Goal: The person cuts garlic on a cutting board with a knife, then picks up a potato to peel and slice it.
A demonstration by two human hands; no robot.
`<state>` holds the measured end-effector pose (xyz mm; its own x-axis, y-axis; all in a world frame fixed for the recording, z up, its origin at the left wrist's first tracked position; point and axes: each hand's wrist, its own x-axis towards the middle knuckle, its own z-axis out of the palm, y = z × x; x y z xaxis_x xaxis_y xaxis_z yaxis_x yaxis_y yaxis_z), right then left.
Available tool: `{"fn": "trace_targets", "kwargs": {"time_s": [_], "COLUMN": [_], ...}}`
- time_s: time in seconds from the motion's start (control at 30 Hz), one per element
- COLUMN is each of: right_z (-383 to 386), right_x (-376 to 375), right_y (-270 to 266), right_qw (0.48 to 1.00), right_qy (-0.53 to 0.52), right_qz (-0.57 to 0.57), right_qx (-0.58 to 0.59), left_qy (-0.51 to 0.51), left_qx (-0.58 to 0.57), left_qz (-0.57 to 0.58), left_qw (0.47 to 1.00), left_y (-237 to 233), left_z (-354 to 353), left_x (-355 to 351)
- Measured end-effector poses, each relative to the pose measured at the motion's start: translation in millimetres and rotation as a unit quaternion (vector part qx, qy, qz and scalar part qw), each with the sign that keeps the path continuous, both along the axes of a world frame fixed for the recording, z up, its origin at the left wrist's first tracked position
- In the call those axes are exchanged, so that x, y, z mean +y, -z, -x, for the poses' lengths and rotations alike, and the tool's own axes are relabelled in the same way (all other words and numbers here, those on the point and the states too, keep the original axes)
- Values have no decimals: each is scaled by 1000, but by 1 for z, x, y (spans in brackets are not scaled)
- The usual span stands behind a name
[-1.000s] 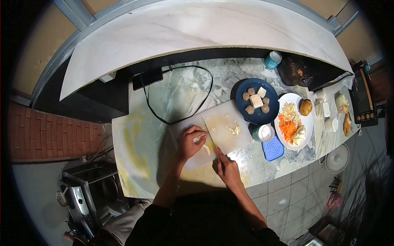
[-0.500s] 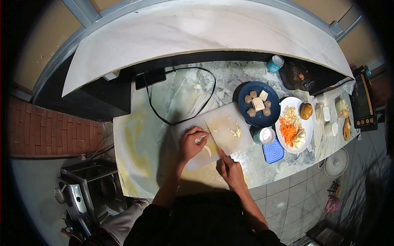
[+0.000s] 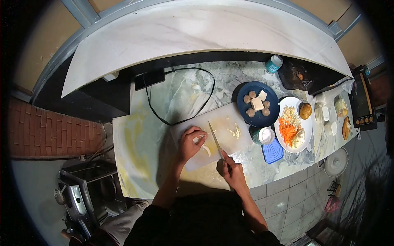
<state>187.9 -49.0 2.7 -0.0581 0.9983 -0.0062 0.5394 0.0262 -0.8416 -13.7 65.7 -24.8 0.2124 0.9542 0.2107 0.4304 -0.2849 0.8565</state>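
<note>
On the white cutting board [image 3: 230, 146], my left hand [image 3: 189, 145] is closed, its bent fingers around a small white vegetable piece [image 3: 196, 140] whose kind I cannot make out. A thin curved white slice [image 3: 207, 151] lies just below those fingertips. My right hand [image 3: 234, 173] grips the handle of a kitchen knife [image 3: 214, 135]. The blade points away from me over the middle of the board, a little to the right of the left fingers and apart from them. Pale chopped bits [image 3: 235, 131] are scattered on the board's right part.
Right of the board are a dark blue plate [image 3: 242, 115] with meatballs and white blocks, an open jar [image 3: 264, 135], a blue lid [image 3: 273, 151] and a white plate [image 3: 308, 128] with shredded carrot and a potato. A black cable [image 3: 152, 107] loops behind the board.
The knife has moved slightly right, away from my left fingers, and its blade now shows more of its flat side. My right hand has shifted a little right and down; the left hand barely moved.
</note>
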Motion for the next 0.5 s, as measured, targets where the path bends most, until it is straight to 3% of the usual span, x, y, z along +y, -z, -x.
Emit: {"fn": "trace_targets", "kwargs": {"time_s": [0.5], "right_z": [12], "right_x": [2], "right_y": [8], "right_qw": [1000], "right_qy": [-8], "right_qz": [12], "right_qx": [-17], "left_qy": [-10], "left_qx": [10], "left_qz": [-32], "left_qw": [999], "left_y": [-1], "left_z": [-1], "left_x": [-1]}}
